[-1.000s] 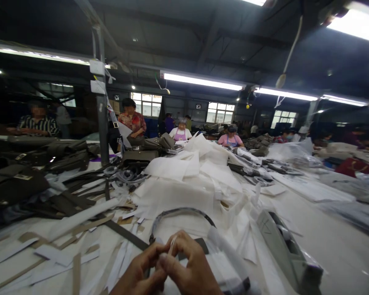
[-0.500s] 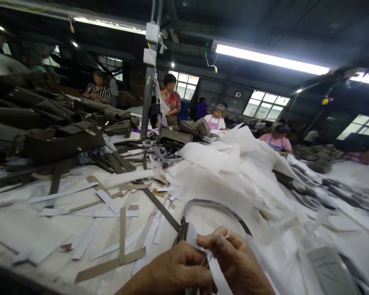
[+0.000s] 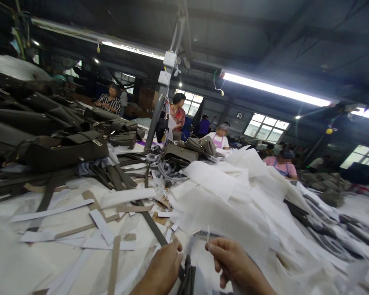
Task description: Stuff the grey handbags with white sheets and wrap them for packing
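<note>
My left hand [image 3: 166, 266] sits at the bottom centre with its fingers curled round a dark strap [image 3: 187, 274] that runs down between my hands. My right hand [image 3: 230, 262] is just right of it, thumb and forefinger pinched on a thin white strip [image 3: 208, 233] that sticks up. A curved grey strap edge [image 3: 203, 234] shows above my fingers. White sheets [image 3: 215, 196] are heaped right behind my hands.
Loose white and brown strips [image 3: 101, 221] litter the table on the left. Dark bags [image 3: 64, 151] are stacked at far left. A grey pole [image 3: 160, 106] rises at centre. Several people sit at the far side of the table [image 3: 218, 137].
The view has swung left and up. My hands have moved apart a little, and the white strip now stands up from my right fingers. The grey looped strap is mostly out of sight.
</note>
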A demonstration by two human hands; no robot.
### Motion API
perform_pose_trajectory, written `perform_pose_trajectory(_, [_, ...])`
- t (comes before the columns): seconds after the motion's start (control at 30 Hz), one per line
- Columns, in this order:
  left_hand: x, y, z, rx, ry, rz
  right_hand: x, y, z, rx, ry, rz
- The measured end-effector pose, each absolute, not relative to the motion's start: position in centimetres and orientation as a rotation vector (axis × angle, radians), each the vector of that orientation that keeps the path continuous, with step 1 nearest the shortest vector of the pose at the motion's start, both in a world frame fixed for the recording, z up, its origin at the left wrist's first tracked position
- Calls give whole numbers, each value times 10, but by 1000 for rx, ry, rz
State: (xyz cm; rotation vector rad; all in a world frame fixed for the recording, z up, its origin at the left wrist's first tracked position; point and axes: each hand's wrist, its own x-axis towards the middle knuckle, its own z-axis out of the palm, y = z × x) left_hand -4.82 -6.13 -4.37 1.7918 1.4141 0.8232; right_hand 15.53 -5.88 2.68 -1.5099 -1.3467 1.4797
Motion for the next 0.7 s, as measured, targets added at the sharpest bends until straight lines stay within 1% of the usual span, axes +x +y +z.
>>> perform_pose_trajectory(0.07, [-47, -56, -57, 1788, 1406, 739, 158, -48, 17, -1648, -1477, 1482])
perform_pose_trajectory(0.17, [-39, -51, -74, 1696, 1247, 778, 161, -35, 0, -1759, -1617, 1444])
perform_pose_trajectory(0.27, [-27, -44, -91, 1413, 1057, 785, 158, -26, -14, -1901, -1720, 1321])
perform_pose_trajectory(0.33, [-21, -38, -100, 1233, 985, 778, 154, -22, -19, -1917, -1781, 1277])
perform_pose_trajectory(0.37, [-18, -36, -103, 1188, 968, 774, 152, -20, -21, -1872, -1811, 1328])
perform_pose_trajectory(0.43, [-16, -32, -105, 1175, 950, 763, 149, -18, -23, -1725, -1837, 1573])
perform_pose_trajectory(0.5, [-17, -32, -103, 1294, 966, 759, 147, -15, -24, -1543, -1827, 1808])
perform_pose_trajectory(0.53, [-19, -33, -101, 1409, 1002, 770, 147, -12, -24, -1452, -1839, 1852])
perform_pose_trajectory(0.63, [-27, -38, -91, 1836, 1223, 787, 148, -5, -25, -1254, -1958, 1786])
perform_pose_trajectory(0.7, [-32, -43, -83, 1986, 1343, 744, 149, -5, -21, -1231, -2024, 1760])
